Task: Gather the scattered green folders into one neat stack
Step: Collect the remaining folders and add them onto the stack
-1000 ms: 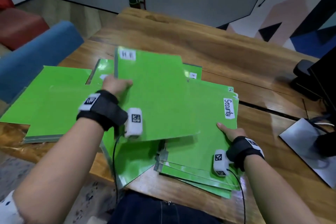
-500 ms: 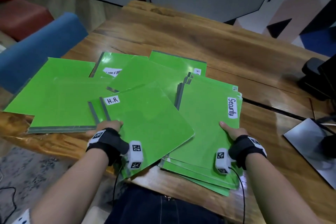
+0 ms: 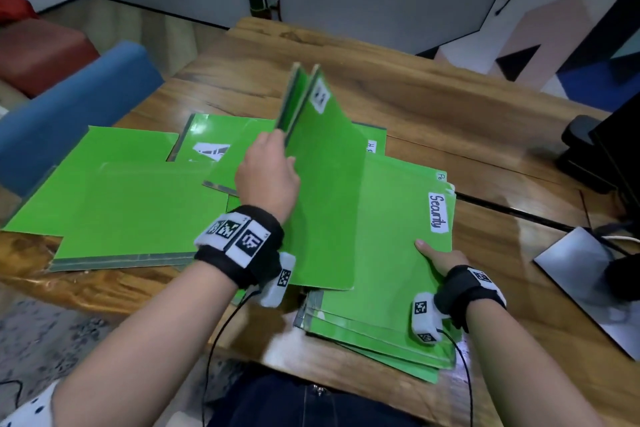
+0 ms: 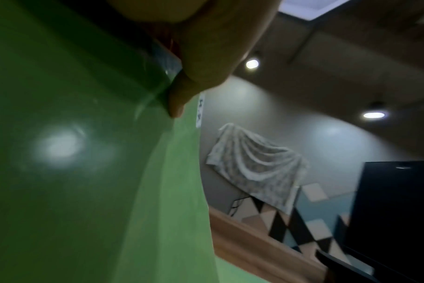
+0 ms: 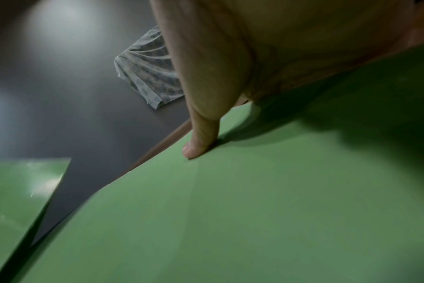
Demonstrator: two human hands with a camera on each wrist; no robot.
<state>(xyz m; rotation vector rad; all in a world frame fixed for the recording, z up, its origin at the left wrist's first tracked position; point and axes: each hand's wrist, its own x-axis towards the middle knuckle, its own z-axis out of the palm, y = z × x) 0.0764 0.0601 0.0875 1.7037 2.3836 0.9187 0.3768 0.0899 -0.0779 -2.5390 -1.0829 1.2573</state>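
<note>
My left hand (image 3: 266,177) grips a green folder (image 3: 322,191) by its spine edge and holds it nearly upright, label end far from me, over the left side of the stack. In the left wrist view the fingers (image 4: 206,57) pinch that folder (image 4: 85,153). The stack of green folders (image 3: 391,270) lies at the table's near edge, with the one labelled "Security" (image 3: 438,213) on top. My right hand (image 3: 440,258) holds the stack's near right side. Its thumb (image 5: 201,137) presses on the top folder (image 5: 254,210) and its fingers are hidden below.
More green folders lie spread to the left (image 3: 131,204) and behind the raised one (image 3: 207,142). A blue chair (image 3: 69,107) stands off the wooden table's (image 3: 415,107) left edge. A black stand (image 3: 588,156) and a grey pad (image 3: 581,274) occupy the right side.
The left hand has swung the H.R folder up from lying flat near the front edge to standing almost on edge beside the stack. The right hand has stayed on the stack.
</note>
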